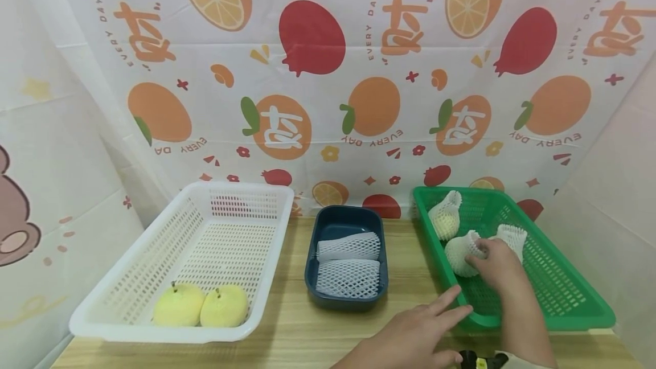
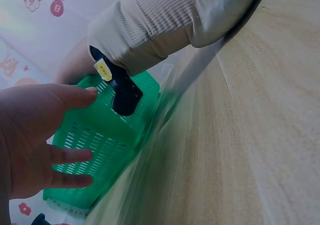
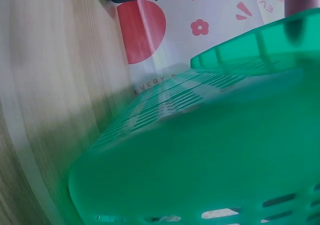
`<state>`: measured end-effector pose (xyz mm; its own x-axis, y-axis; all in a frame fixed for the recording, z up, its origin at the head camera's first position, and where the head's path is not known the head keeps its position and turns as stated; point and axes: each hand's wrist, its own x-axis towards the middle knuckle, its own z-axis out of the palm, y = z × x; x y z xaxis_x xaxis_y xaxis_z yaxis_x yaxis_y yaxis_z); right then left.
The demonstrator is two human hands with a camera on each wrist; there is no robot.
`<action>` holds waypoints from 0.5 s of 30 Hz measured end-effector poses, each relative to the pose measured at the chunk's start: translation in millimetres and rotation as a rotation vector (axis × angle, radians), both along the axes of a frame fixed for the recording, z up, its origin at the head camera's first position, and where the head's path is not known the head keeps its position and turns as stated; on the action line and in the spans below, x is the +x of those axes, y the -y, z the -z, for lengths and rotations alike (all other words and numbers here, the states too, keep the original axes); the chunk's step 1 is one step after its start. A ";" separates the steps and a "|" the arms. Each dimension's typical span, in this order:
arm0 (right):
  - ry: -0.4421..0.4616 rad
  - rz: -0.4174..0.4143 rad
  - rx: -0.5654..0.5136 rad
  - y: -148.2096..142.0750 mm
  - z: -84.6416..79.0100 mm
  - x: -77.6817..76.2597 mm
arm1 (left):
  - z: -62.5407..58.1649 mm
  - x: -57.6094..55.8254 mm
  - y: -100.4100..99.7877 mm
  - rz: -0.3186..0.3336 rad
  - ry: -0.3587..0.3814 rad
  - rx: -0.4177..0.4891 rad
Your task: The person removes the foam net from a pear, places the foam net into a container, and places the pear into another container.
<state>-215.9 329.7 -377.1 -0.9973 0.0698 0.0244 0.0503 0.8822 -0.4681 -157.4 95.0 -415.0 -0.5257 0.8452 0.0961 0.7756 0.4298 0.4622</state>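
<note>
In the green basket (image 1: 579,300), my right hand (image 1: 499,266) pinches the gathered top of a foam-netted pear (image 1: 458,256) between thumb and fingers. Another netted pear (image 1: 445,222) lies behind it by the left wall. Partly behind the hand is a third white foam net (image 1: 514,238); its contents cannot be seen. My left hand (image 1: 410,332) hovers at the basket's front left corner, fingers spread and holding nothing. The left wrist view shows that hand (image 2: 35,135) with straight fingers beside the basket. The basket wall (image 3: 200,160) fills most of the right wrist view, hiding the right hand's grip.
On the left stands a white basket (image 1: 279,232) with two bare yellow pears (image 1: 178,305) at its front. Between the baskets, a dark blue tray (image 1: 348,218) holds two flattened foam nets (image 1: 348,279). A fruit-print cloth (image 1: 318,101) hangs behind the wooden table (image 1: 287,323).
</note>
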 end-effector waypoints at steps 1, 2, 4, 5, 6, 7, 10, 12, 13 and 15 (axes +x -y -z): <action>-0.002 0.007 -0.002 0.2 -0.3 0.2 | 0.1 0.1 0.1 0.000 0.000 0.003; -0.005 0.016 -0.005 0.4 -0.7 0.3 | 0.2 0.0 0.1 -0.001 0.003 0.005; -0.013 0.034 -0.008 0.6 -1.1 0.6 | 0.7 -0.4 0.1 0.001 0.010 0.008; -0.019 0.041 -0.008 0.7 -1.3 1.0 | 1.0 -0.7 0.1 0.002 0.014 0.010; -0.022 0.047 -0.009 0.8 -1.6 1.4 | 1.3 -1.0 0.0 0.003 0.019 0.010; -0.026 0.053 -0.013 0.8 -1.8 1.8 | 1.5 -1.2 -0.1 0.005 0.022 0.012; -0.034 0.056 -0.012 0.4 -2.4 2.8 | 1.6 -1.6 -0.1 0.010 0.039 0.017; -0.034 0.058 -0.008 -0.1 -2.5 3.2 | 1.1 -1.6 0.4 0.013 0.056 0.024; -0.034 0.059 -0.004 -0.2 -2.6 3.4 | 0.7 -1.6 0.8 0.015 0.066 0.030; -0.034 0.062 0.008 -0.3 -3.1 3.8 | -0.2 -1.8 1.9 0.017 0.093 0.046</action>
